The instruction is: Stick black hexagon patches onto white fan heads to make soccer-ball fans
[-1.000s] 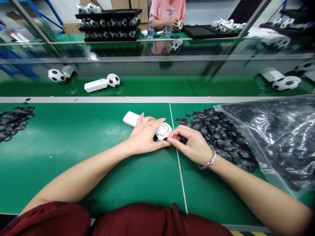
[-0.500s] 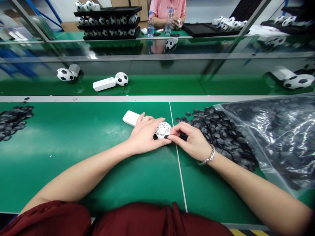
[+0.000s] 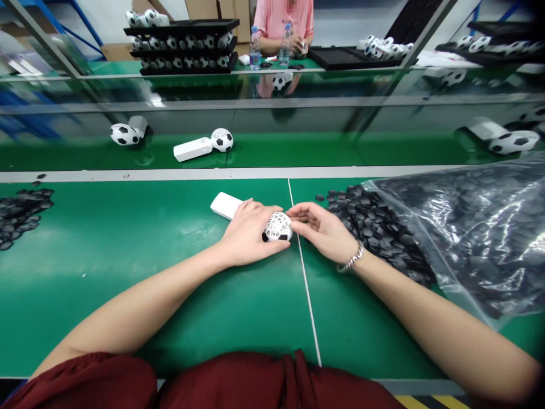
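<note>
A white soccer-ball handheld fan (image 3: pixel 279 225) lies on the green bench in front of me, its ball head covered by an open lattice with black patches along the lower edge. My left hand (image 3: pixel 251 233) is wrapped over the neck and ball, with the thumb along the near side; the white handle (image 3: pixel 225 205) sticks out beyond it at upper left. At the ball's right edge, my right hand (image 3: pixel 321 227) has its thumb and curved fingers against the rim. Right of that hand lies a heap of black pentagon pieces (image 3: pixel 378 227).
A clear plastic bag (image 3: pixel 477 227) of black pieces covers the right side. More black pieces (image 3: pixel 23 213) lie far left. Another fan (image 3: pixel 193 149) rests on the strip beyond the white edge. Across the bench, a person in pink (image 3: pixel 283 28) sits near stacked black trays (image 3: pixel 183 48).
My right hand has gone from a pinch at the ball's lower right to its upper right edge, fingers looser. The ball is turned slightly, showing a black patch along its near side.
</note>
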`<action>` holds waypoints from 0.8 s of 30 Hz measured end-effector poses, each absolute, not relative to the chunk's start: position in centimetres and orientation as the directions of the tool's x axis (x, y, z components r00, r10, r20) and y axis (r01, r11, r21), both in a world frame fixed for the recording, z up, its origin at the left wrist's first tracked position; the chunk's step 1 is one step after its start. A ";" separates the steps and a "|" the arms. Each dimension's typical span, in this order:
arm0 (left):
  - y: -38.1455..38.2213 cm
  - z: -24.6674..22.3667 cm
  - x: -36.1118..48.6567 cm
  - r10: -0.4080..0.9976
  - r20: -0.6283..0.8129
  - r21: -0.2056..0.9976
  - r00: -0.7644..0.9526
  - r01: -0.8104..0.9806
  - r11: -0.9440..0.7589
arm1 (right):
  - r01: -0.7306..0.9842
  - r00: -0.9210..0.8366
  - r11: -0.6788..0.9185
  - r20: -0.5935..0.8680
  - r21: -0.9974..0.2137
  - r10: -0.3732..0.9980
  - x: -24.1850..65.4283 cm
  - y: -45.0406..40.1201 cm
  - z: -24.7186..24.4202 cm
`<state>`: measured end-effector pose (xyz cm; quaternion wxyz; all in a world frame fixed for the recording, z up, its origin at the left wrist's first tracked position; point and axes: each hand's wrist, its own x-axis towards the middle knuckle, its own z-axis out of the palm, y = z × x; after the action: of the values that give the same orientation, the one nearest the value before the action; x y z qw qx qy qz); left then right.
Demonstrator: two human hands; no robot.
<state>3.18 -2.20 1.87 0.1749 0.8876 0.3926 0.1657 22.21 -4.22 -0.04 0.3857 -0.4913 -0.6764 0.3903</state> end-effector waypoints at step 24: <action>-2.9 2.0 2.9 0.652 0.122 0.673 0.748 0.420 -0.609 | 0.850 -0.452 0.502 0.266 -0.162 0.851 24.9 -2.5 -0.7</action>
<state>2.92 -2.94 1.98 0.3203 0.8784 0.3052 0.1807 24.93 -2.53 -0.68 0.1575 -0.4990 -0.8522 0.0027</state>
